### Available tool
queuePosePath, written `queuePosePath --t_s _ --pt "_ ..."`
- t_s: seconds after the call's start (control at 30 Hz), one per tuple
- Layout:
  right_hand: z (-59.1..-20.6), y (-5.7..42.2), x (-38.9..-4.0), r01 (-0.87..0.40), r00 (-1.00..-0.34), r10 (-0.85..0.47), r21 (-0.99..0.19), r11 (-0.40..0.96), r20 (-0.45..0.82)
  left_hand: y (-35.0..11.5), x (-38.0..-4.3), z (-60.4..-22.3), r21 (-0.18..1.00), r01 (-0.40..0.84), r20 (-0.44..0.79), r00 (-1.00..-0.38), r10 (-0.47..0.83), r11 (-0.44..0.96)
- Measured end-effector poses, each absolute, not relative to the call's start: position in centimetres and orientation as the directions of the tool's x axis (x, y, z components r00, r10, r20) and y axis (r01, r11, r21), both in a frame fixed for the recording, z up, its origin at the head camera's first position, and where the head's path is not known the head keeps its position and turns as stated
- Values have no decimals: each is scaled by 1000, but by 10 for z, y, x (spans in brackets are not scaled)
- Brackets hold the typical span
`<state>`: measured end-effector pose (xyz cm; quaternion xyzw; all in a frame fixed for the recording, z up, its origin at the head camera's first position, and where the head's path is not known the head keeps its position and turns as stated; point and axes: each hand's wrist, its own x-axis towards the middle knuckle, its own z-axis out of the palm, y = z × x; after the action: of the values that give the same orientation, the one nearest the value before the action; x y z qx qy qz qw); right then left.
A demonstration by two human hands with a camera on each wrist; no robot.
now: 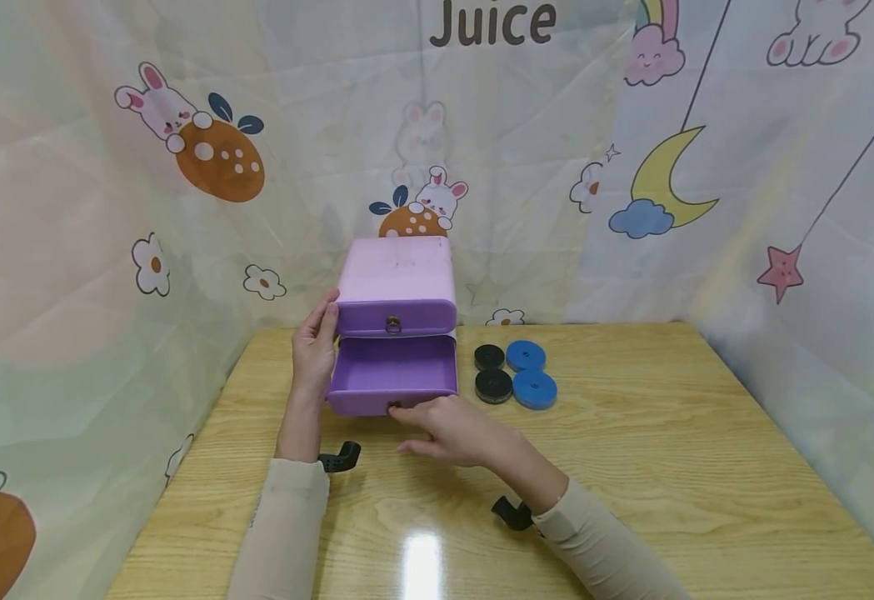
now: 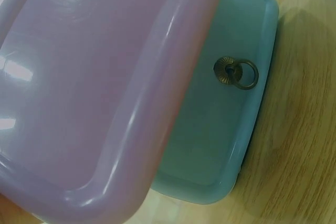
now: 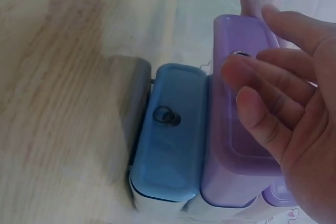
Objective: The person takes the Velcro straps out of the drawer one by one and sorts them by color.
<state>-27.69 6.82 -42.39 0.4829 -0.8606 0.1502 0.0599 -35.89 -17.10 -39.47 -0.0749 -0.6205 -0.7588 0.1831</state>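
Observation:
A small drawer cabinet (image 1: 399,265) with a light pink top stands at the back of the table. Its upper purple drawer (image 1: 362,319) is closed, while the purple drawer (image 1: 399,367) below is pulled out and bare inside. Under that, a blue drawer (image 3: 173,145) with a ring pull (image 3: 167,116) is closed. My left hand (image 1: 315,346) rests against the cabinet's left side, thumb near the front corner. With an extended index finger, my right hand (image 1: 447,429) touches the pulled-out drawer's front at its ring pull (image 3: 240,53); the thumb stays apart below.
Right of the cabinet sit two black discs (image 1: 493,386) and two blue discs (image 1: 534,389). Printed cloth (image 1: 526,167) hangs behind and beside the wooden table (image 1: 631,458). Black wrist mounts (image 1: 511,512) stick out from both wrists.

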Motion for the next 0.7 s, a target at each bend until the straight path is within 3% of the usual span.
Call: queuePosePath --t_s 0.33,0.7 --pt "-435 60 -279 -827 -562 -792 -138 546 237 -173 -365 -400 916 371 344 -922 -178 -153" --pt "-440 51 -275 -770 -627 -704 -128 625 334 -174 -377 -412 894 401 358 -908 -218 -199"
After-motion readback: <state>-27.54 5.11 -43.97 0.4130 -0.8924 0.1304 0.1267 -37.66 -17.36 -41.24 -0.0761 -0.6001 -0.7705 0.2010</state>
